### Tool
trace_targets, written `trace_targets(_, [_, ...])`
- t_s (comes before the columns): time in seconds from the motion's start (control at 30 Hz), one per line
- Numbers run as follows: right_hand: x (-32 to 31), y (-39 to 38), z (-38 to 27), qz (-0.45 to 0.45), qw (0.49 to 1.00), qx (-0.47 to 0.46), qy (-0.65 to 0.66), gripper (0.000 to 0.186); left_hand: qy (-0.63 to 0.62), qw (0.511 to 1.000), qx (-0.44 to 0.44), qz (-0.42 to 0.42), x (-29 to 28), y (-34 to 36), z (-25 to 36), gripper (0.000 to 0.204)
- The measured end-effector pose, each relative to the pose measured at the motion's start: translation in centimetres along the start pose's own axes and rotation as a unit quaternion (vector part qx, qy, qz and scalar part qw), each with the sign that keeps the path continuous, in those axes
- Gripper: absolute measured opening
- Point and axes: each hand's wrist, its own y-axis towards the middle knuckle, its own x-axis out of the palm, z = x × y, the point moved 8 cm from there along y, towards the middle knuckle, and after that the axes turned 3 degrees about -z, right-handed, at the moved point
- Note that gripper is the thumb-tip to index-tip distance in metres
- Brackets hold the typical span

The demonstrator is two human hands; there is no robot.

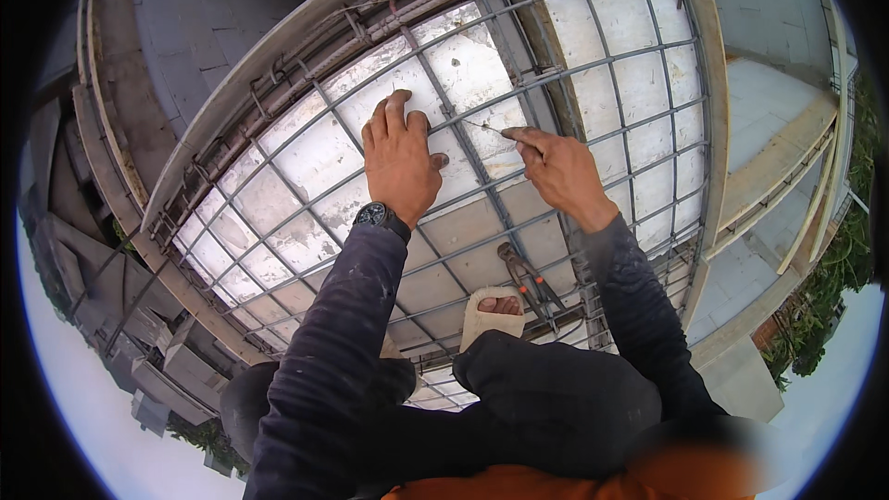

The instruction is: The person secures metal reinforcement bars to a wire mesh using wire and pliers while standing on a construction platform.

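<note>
Fine fingerwork on the steel grid

Nearest you, below your right hand, orange-handled pincers lie beside your sandal. Your hands are apart: the right pinches a thin wire-like piece, too small to tell from a hook's tip; your left hand lies spread over the grid, fingers loosely bent. Working that piece at the bar crossing between your hands seems the step; the next move calls for a steady right wrist. Beyond both, a curved board edges the grid.
</note>
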Motion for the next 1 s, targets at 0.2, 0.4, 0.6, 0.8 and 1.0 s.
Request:
trace_targets(0.2, [0.1, 0.3, 0.3, -0.002, 0.999, 0.032, 0.005, 0.027, -0.007, 1.0, 0.0, 0.003, -0.5, 0.3, 0.1, 0.046])
trace_targets(0.4, [0.1, -0.3, -0.8, 0.063, 0.996, -0.02, -0.064, 0.025, 0.008, 1.0, 0.019, 0.017, -0.3, 0.1, 0.2, 0.047])
trace_targets(0.6, [-0.8, -1.1, -1.7, 0.037, 0.989, 0.024, -0.142, 0.028, 0.04, 0.999, 0.029, 0.022, -0.2, -0.1, -0.1, 0.052])
trace_targets(0.8, [-1.7, -2.4, -2.6, 0.126, 0.979, -0.052, -0.151, 0.027, 0.116, 0.992, 0.03, -0.03, -0.1, 0.3, 0.7, 0.053])
trace_targets(1.0, [-1.5, -1.8, -2.7, 0.119, 0.974, -0.054, -0.187, 0.029, 0.118, 0.98, -0.004, -0.159, 0.8, 2.4, -0.6, 0.058])
